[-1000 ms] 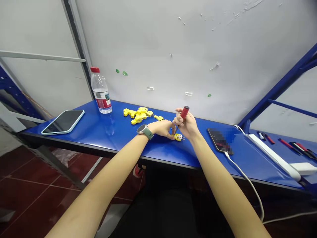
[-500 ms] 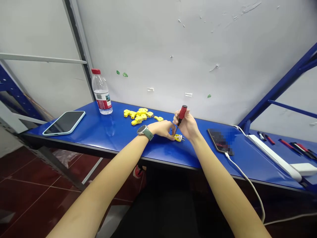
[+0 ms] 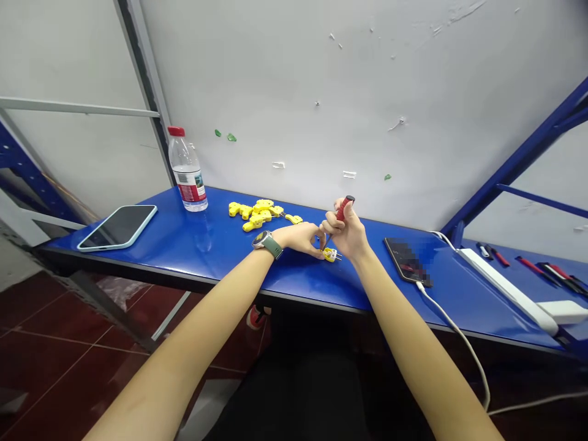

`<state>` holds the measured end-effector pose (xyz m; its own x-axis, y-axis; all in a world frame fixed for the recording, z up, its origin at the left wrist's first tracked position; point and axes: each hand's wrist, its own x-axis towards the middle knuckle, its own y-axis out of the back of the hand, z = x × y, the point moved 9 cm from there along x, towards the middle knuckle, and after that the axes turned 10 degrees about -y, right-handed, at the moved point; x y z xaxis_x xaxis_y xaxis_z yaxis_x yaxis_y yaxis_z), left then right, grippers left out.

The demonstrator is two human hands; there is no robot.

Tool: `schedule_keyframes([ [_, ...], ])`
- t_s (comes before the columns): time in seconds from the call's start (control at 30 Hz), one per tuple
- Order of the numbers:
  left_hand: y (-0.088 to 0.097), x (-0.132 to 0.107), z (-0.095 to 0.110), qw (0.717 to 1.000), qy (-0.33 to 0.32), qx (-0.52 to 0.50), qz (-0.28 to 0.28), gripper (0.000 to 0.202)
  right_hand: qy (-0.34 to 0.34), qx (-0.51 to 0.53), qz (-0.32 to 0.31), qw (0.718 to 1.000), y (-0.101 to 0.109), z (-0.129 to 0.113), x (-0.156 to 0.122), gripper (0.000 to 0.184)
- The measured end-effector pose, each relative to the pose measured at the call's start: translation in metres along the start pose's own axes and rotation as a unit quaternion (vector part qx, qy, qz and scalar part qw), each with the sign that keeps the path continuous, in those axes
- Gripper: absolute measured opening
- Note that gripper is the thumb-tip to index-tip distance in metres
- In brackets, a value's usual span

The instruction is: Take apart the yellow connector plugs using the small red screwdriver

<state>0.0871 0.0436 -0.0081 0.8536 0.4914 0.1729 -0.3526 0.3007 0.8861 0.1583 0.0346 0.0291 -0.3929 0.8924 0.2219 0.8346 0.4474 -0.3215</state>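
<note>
My right hand is wrapped round the red and black handle of a screwdriver, tilted with its shaft pointing down and to the left. The tip comes down at the rear of a small yellow plug, whose white inside shows and whose two metal pins point right. With fingers closed on the plug's left end, my left hand presses it to the blue table. The fingertips partly hide that end. A watch with a green strap is on my left wrist.
Several yellow plug pieces lie in a heap behind my left hand. A water bottle and a phone are at the left. Rightward lie a charging phone, a white power strip and several pens.
My right hand has shifted its grip on the screwdriver, and the handle leans further right. My left hand and the plug have stayed nearly in place.
</note>
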Motion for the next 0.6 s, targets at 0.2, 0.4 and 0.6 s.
schedule_keyframes([
  [0.2,0.008,0.001,0.004,0.999,-0.001,-0.006,0.036,0.023,0.015,0.004,-0.017,1.0,-0.002,-0.004,-0.001,0.054],
  [0.4,0.012,-0.001,0.003,0.996,-0.014,-0.032,0.078,0.012,0.106,0.034,0.055,0.992,0.018,-0.027,-0.008,0.054],
  [0.6,0.008,0.002,-0.01,0.997,-0.006,-0.005,0.078,0.011,0.153,-0.028,0.123,0.98,0.039,-0.036,-0.008,0.056],
])
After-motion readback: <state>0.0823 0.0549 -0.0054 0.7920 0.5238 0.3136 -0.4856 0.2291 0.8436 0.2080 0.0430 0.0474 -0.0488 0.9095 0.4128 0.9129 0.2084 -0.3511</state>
